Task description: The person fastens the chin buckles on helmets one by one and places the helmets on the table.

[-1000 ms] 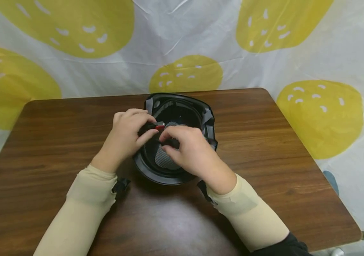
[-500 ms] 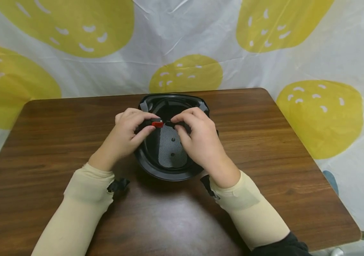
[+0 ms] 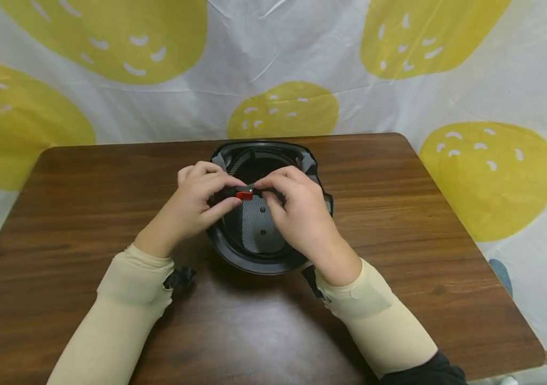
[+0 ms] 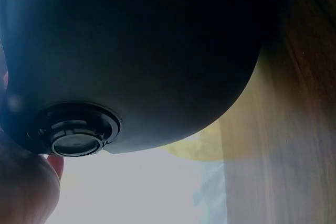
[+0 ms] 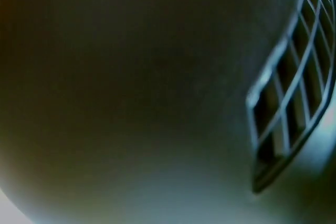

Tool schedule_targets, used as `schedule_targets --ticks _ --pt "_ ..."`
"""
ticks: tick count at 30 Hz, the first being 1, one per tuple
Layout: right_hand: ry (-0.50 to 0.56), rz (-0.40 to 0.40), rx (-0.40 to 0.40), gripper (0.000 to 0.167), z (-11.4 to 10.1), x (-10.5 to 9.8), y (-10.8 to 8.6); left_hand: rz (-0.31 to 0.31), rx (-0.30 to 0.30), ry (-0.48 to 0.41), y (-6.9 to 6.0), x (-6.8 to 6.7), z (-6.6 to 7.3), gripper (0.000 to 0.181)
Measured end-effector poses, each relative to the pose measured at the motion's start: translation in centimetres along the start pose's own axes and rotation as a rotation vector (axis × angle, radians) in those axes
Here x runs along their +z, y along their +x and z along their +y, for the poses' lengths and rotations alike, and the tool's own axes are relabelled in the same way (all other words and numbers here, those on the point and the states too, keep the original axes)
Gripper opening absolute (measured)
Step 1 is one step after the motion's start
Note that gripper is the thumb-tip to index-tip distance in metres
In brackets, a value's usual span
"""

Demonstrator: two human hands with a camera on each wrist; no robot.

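A black helmet [image 3: 254, 263] lies upside down, its padded inside facing up. Above its opening my left hand [image 3: 193, 200] pinches a black chin strap buckle [image 3: 244, 192] with a red tab, between thumb and fingers. My right hand [image 3: 302, 211] pinches the dark end piece of the other strap, mostly hidden by the fingers. Both pieces meet end to end at the fingertips; how deep one sits in the other I cannot tell. The left wrist view shows the helmet's smooth shell [image 4: 142, 66] and a round side fitting [image 4: 76, 135]. In the right wrist view, a grid-like vent [image 5: 294, 93] appears.
The helmet stands on a brown wooden table [image 3: 422, 278], near its far edge. Behind hangs a white cloth [image 3: 292, 43] with large yellow shapes. Small black devices [image 3: 180, 278] are strapped at both wrists, over beige sleeves [image 3: 129, 299].
My right hand has risen and come in towards the buckle. The gap between the two strap ends has closed. The helmet has shifted slightly.
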State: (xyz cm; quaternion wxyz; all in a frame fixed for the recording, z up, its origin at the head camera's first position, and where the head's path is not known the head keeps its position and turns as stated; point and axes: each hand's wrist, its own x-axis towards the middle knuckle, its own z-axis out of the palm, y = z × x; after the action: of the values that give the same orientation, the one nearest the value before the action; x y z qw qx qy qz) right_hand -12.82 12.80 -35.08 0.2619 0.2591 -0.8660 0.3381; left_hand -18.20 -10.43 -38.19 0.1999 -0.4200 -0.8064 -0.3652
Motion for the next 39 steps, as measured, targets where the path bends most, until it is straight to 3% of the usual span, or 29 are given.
schedule_targets --ticks 6,14,21,31,39 --pt "0.006 0.005 -0.06 0.019 0.14 -0.06 -0.02 0.0 0.023 -0.037 -0.21 -0.23 -0.07 0.028" --pt "-0.021 -0.025 -0.067 0.032 -0.11 -0.37 -0.01 0.014 0.074 -0.066 0.07 -0.44 -0.18 0.032" --pt "-0.033 -0.029 -0.073 0.03 -0.2 -0.44 0.04 0.025 0.109 -0.065 0.34 -0.39 -0.09 0.034" --pt "-0.04 -0.024 -0.087 0.028 -0.26 -0.36 -0.03 0.055 0.113 -0.037 0.03 -0.15 -0.24 0.034" --pt "-0.052 -0.027 -0.099 0.029 -0.44 -0.32 -0.12 0.064 0.123 -0.064 0.02 -0.04 0.06 0.036"
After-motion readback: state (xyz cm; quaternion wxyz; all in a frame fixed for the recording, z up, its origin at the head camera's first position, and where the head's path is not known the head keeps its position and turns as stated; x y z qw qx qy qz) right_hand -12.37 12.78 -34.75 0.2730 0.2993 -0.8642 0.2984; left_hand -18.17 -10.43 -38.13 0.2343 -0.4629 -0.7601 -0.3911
